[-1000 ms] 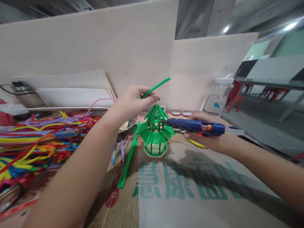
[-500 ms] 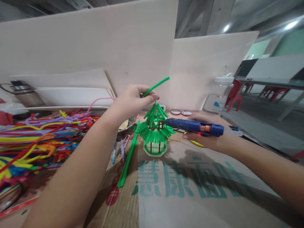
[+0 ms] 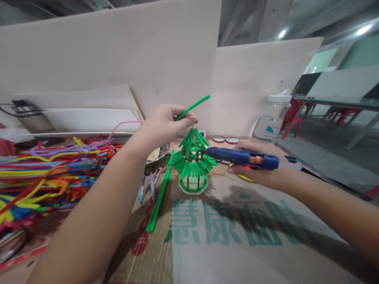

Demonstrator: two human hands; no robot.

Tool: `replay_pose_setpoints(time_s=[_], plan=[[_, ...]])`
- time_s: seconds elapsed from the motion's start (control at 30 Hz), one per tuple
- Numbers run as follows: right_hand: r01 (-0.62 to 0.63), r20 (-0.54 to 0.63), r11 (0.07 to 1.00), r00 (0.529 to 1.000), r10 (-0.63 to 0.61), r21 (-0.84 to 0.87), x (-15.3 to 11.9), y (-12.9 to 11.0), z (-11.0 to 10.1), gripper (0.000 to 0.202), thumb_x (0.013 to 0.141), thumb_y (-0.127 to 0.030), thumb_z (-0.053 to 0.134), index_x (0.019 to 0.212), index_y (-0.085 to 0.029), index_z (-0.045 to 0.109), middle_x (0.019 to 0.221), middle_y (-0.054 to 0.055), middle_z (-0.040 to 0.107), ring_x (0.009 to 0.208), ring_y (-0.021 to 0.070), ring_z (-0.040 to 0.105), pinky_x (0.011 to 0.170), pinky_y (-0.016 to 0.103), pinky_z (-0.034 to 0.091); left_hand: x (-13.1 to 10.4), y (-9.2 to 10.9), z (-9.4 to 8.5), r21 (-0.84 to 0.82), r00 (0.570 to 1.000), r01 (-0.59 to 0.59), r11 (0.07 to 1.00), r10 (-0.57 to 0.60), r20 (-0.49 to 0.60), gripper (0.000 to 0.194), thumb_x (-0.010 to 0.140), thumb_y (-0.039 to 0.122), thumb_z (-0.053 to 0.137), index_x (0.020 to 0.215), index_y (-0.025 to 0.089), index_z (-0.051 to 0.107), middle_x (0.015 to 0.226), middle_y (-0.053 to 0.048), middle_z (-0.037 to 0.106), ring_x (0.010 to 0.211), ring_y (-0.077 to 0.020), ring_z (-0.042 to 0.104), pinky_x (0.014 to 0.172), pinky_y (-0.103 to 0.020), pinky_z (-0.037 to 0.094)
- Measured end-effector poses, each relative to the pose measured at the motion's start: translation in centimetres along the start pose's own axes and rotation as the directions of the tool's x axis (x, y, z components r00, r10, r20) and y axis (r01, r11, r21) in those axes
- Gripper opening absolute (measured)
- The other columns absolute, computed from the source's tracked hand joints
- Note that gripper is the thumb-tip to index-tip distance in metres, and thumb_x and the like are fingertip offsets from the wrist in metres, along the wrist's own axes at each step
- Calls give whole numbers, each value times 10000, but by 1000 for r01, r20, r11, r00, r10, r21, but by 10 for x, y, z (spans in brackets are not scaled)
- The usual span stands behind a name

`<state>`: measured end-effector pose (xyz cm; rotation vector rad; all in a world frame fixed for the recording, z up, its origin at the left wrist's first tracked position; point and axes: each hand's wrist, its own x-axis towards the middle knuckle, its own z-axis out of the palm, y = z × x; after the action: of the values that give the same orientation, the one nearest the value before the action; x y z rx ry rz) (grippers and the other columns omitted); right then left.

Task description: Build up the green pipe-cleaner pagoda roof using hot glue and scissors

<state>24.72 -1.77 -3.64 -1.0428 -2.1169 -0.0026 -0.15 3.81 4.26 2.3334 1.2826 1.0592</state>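
A small two-tiered pavilion model [image 3: 194, 167], roofed with green pipe-cleaner strips over brown posts, stands upright on the cardboard. My left hand [image 3: 174, 120] is closed at its top, pinching the thin tip of the roof. A green pipe cleaner [image 3: 195, 106] also sticks out from between those fingers, slanting up to the right. My right hand [image 3: 257, 161] is wrapped round a blue hot glue gun [image 3: 242, 157]. The gun's nozzle points left and reaches the upper tier; whether it touches cannot be made out. Several long green pipe cleaners [image 3: 161, 197] lie left of the model.
Many coloured pipe cleaners [image 3: 59, 169] are heaped on the left. Pens [image 3: 152, 186] and a metal bowl [image 3: 160, 156] sit behind the green strips. A clear water bottle [image 3: 271, 116] stands back right, near two small round tins [image 3: 225, 139]. A white board [image 3: 118, 59] closes the back.
Almost nothing differs. Both hands, the glue gun and the model keep their places, with only a very slight shift of the view.
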Motion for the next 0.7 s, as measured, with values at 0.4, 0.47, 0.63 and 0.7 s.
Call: replay_pose_setpoints(time_s=[0.4, 0.47, 0.63, 0.7], plan=[[-14, -8, 997, 1000, 13, -73, 2, -4, -1, 281, 805, -532, 683, 847, -256, 653, 801, 39, 738, 730, 237, 697, 633, 333, 506, 0, 0, -1, 13, 1000, -25, 1000, 25, -6, 270, 809, 402, 632, 869, 177, 768, 744, -28, 693, 700, -171, 570, 631, -273, 395], [3, 7, 998, 1000, -2, -58, 2, -3, -2, 273, 814, -524, 681, 852, -255, 658, 824, 41, 742, 755, 238, 699, 650, 331, 511, 1, -1, -1, 18, 1000, -27, 999, 27, -6, 270, 808, 401, 633, 874, 176, 767, 749, -30, 698, 700, -173, 574, 634, -275, 397], [18, 52, 1000, 999, -17, -25, 1, -5, -1, 289, 834, -530, 670, 970, -277, 693, 885, 32, 749, 842, 245, 701, 718, 337, 524, 1, -4, -2, 36, 1000, 3, 999, -3, -5, 307, 814, 439, 623, 885, 175, 761, 738, -36, 691, 683, -177, 573, 605, -277, 394], [4, 44, 1000, 999, -3, -29, 0, -6, 0, 309, 830, -550, 669, 963, -272, 696, 906, 37, 751, 862, 253, 701, 727, 343, 524, 1, -4, -2, 35, 1000, 1, 999, -1, -1, 315, 815, 441, 620, 893, 170, 761, 744, -37, 691, 688, -176, 574, 606, -276, 393]])
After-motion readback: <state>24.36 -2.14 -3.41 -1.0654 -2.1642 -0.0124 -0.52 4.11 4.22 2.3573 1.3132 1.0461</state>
